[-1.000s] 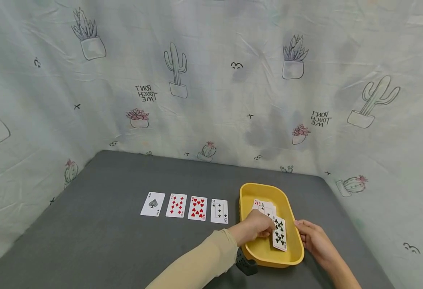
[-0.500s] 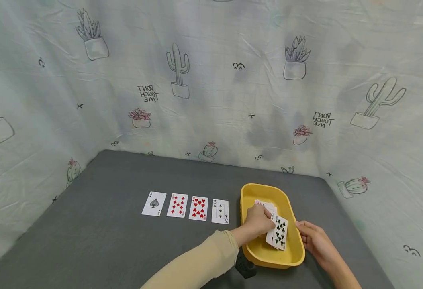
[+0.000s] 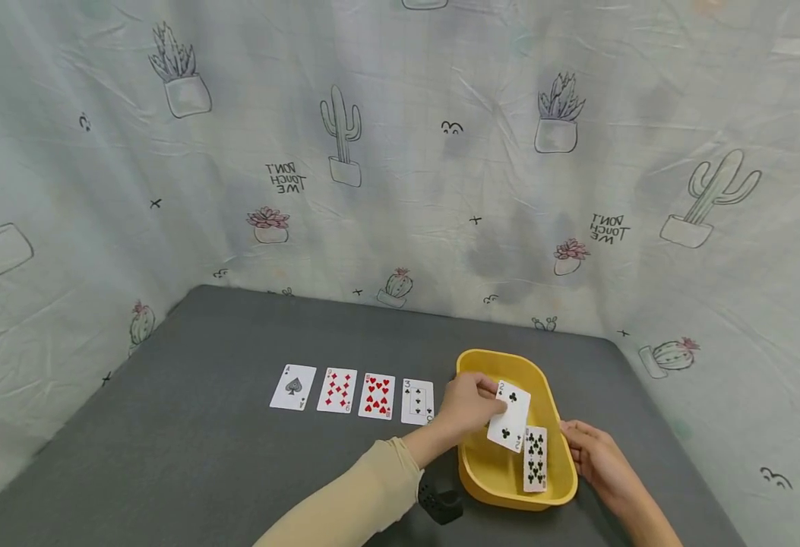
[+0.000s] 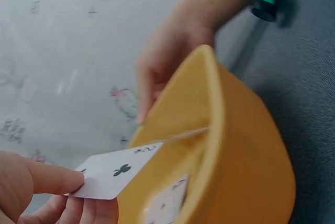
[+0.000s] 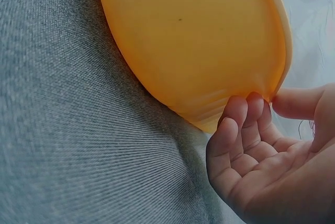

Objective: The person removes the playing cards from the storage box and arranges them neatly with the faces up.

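My left hand (image 3: pixel 466 404) pinches a two of clubs card (image 3: pixel 509 434) between thumb and fingers, above the yellow plastic bin (image 3: pixel 495 492). In the left wrist view the card (image 4: pixel 118 174) tilts over the bin's opening. Lower inside the bin lies a clubs card with several pips (image 3: pixel 535 460); any cards under it are hidden. My right hand (image 3: pixel 601 463) holds the bin's right side. The right wrist view shows that hand's thumb at the rim and its curled fingers (image 5: pixel 238 110) against the outer wall.
Left of the bin, a row of face-up cards lies on the dark grey table (image 3: pixel 222 456): an ace of spades (image 3: pixel 293 387), a nine of diamonds (image 3: pixel 336 390), a hearts card (image 3: pixel 377 396) and a three of clubs (image 3: pixel 417 401). A cactus-print curtain (image 3: pixel 400 152) hangs behind.
My left hand has drawn the two of clubs away from the cards in the bin and shifted left and up with it. My right hand stays at the bin's side.
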`<state>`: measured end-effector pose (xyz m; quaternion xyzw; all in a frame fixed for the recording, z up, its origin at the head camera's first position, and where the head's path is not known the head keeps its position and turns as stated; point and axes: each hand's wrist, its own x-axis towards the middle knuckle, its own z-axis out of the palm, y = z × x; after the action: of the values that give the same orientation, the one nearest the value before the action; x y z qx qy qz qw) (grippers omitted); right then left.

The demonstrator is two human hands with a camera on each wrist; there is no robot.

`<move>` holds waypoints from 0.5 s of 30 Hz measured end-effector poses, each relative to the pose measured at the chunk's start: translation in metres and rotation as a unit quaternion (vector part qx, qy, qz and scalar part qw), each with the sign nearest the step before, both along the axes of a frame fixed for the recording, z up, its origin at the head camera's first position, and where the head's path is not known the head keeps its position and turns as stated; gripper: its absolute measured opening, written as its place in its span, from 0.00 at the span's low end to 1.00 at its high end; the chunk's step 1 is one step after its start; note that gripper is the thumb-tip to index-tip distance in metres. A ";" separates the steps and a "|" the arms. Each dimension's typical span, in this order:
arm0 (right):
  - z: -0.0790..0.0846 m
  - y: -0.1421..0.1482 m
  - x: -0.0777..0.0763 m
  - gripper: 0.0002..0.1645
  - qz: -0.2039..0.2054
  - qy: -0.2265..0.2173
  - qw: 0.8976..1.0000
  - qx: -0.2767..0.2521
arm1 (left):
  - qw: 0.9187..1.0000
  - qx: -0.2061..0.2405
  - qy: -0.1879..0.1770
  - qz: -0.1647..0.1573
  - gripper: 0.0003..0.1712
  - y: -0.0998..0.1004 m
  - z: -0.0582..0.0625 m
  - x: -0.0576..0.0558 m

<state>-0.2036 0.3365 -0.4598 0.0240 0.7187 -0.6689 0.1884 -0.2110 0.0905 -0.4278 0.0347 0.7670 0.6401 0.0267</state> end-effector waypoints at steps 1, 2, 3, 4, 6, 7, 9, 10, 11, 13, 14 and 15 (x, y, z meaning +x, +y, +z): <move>0.000 0.000 0.000 0.18 -0.001 0.000 1.000 0.001 | 1.000 0.010 -0.003 0.000 0.08 -0.004 0.001 0.000; 0.001 -0.001 0.001 0.18 -0.003 0.000 1.000 0.001 | 1.000 0.019 -0.007 0.000 0.09 -0.008 0.003 0.000; 0.001 -0.001 0.001 0.18 -0.003 0.000 1.000 0.002 | 1.000 0.028 -0.010 0.001 0.09 -0.011 0.005 0.000; 0.001 -0.001 0.001 0.18 -0.004 0.000 1.000 0.002 | 0.999 0.038 -0.015 0.002 0.09 -0.014 0.006 0.000; 0.002 -0.001 0.001 0.17 -0.006 -0.001 1.000 0.001 | 0.999 0.048 -0.018 0.004 0.10 -0.018 0.009 0.000; 0.003 -0.001 0.001 0.18 -0.005 -0.001 1.000 0.001 | 0.998 0.054 -0.024 0.006 0.10 -0.020 0.010 0.001; 0.004 -0.001 0.001 0.17 -0.004 -0.001 1.000 -0.001 | 0.998 0.058 -0.028 0.008 0.11 -0.023 0.013 0.001; 0.004 0.000 0.001 0.17 -0.002 -0.001 1.000 -0.002 | 0.998 0.062 -0.029 0.008 0.11 -0.024 0.013 0.001; 0.004 0.000 0.001 0.17 0.000 -0.001 1.000 -0.003 | 0.997 0.065 -0.029 0.007 0.11 -0.025 0.014 0.001; 0.004 0.000 0.000 0.17 0.001 -0.003 1.000 -0.004 | 0.997 0.073 -0.029 0.008 0.11 -0.029 0.014 0.001; 0.004 0.000 0.000 0.18 0.003 -0.004 1.000 -0.004 | 0.997 0.078 -0.028 0.009 0.11 -0.032 0.014 0.000; 0.003 0.000 0.000 0.18 0.001 -0.006 1.000 -0.003 | 0.996 0.083 -0.025 0.009 0.11 -0.035 0.013 0.000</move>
<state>-0.2039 0.3360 -0.4565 0.0265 0.7153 -0.6710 0.1933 -0.2111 0.0553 -0.4148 0.0142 0.7107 0.7024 0.0372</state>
